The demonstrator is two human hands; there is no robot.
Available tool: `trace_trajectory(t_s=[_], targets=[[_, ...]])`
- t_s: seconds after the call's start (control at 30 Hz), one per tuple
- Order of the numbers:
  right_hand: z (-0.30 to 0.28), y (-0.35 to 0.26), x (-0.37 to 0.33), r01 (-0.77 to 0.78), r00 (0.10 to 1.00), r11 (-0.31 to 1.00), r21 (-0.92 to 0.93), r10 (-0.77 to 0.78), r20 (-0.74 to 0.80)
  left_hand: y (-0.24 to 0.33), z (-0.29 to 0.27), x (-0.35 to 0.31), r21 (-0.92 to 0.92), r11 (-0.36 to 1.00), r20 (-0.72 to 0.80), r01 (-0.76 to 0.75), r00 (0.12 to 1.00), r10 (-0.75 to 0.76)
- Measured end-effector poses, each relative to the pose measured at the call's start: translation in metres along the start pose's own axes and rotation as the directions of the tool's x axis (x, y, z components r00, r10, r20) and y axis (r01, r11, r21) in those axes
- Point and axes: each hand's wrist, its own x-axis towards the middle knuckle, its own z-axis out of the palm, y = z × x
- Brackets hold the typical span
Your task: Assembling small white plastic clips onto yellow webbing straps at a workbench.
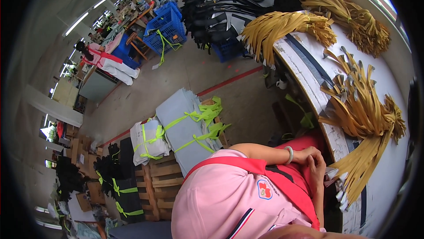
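My left hand point(304, 154), with a pale bangle point(289, 154) on its wrist, is closed with bent fingers in front of my red apron point(282, 179). Against it, my right hand point(317, 167) is closed too, its fingertips meeting the left ones. Whatever the fingers hold, if anything, is too small or hidden to make out. Nearest to both hands, at the table's edge, lies the tail of a bundle of yellow-brown straps point(364, 168) with whitish ends. Its spread-out part point(357, 102) lies farther along the white tabletop point(391, 195).
More strap bundles point(287, 29) lie along the table. Behind me, grey sheets point(176, 111) tied with neon-green strips rest on a wooden pallet point(163, 181). Black pieces point(225, 14) are piled high beyond, near blue crates point(165, 27). Another person point(106, 60) is farther off.
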Motion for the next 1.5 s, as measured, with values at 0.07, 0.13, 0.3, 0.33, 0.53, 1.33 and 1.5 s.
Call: trace_trajectory(t_s=[0.07, 0.13, 0.3, 0.33, 0.53, 1.33, 1.5], targets=[[0.002, -0.002, -0.004, 0.077, 0.997, 0.997, -0.028, -0.078, -0.023, -0.005, 0.002, -0.002, 0.006, 1.000, -0.008, 0.000, 1.000, 0.000], [0.001, -0.005, -0.005, 0.077, 0.997, 0.996, -0.037, -0.077, -0.014, -0.007, 0.005, -0.003, 0.011, 1.000, -0.016, 0.004, 1.000, -0.004], [-0.001, 0.000, -0.005, 0.045, 0.999, 0.999, -0.020, -0.045, -0.024, -0.001, 0.003, -0.002, -0.187, 0.979, -0.042, 0.085, 0.995, -0.094], [-0.003, 0.001, -0.003, 0.042, 0.999, 0.999, -0.017, -0.043, -0.026, -0.002, 0.002, -0.001, -0.187, 0.978, -0.039, 0.088, 0.995, -0.097], [-0.009, 0.003, 0.007, 0.026, 0.999, 0.999, -0.036, -0.026, -0.020, -0.008, 0.002, 0.005, -0.044, 0.990, -0.007, 0.132, 0.991, -0.132], [-0.021, -0.004, 0.063, -0.063, 0.993, 0.998, -0.015, 0.064, 0.100, -0.015, -0.016, 0.018, -0.355, 0.916, -0.010, 0.185, 0.980, -0.201], [-0.021, -0.011, 0.069, -0.037, 0.994, 0.999, -0.013, 0.038, 0.105, 0.000, -0.025, 0.021, -0.458, 0.863, -0.004, 0.212, 0.971, -0.241]])
